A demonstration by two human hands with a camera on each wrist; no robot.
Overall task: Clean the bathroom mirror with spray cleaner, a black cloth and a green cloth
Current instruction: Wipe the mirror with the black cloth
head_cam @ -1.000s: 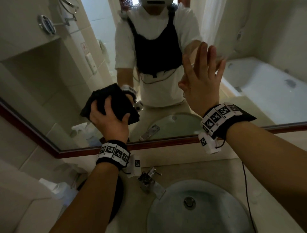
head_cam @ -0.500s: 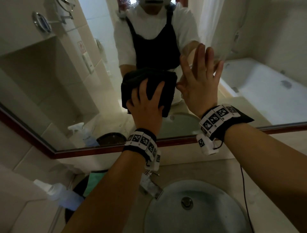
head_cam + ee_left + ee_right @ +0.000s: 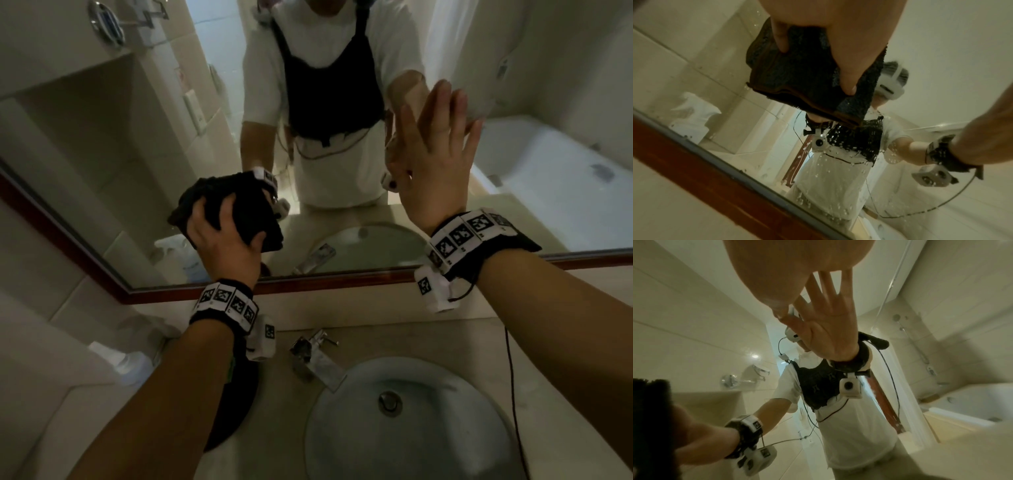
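The mirror has a red-brown frame and fills the upper head view. My left hand grips a bunched black cloth and holds it against the lower left of the glass. The left wrist view shows fingers lying over the folded black cloth, with spray droplets on the glass below it. My right hand lies flat on the mirror, fingers straight and spread, holding nothing. A white spray bottle stands on the counter at left. A sliver of green cloth shows under my left forearm.
A round basin with a chrome tap sits below the mirror. A dark round object lies on the counter left of the basin. The mirror reflects a bathtub at right. A wall corner closes in at left.
My left hand has swept the black cloth from the middle of the mirror, beside the right hand, down and left to the lower left of the glass. The right hand stayed flat in place.
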